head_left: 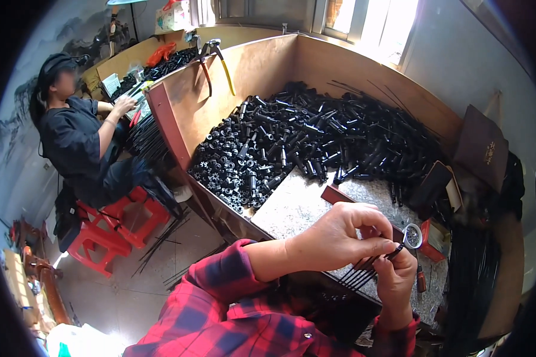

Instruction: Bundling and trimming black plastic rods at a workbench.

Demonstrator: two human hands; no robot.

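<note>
My left hand (339,235) and my right hand (396,279) meet over the speckled grey worktop (292,205). Together they pinch a small bundle of thin black rods (363,273) that slants down to the left. My left fingers close over the upper end of the bundle. My right hand grips it from below. Both sleeves are red and dark plaid. A small round tin (412,235) with tiny parts stands just beyond my fingertips.
A big heap of black plastic parts (304,140) fills the wooden-walled bench (262,65). Pliers with red and yellow handles (211,56) hang on its wall. A person in black (80,149) sits on red stools (116,223) at left. Black rods lie at right (473,273).
</note>
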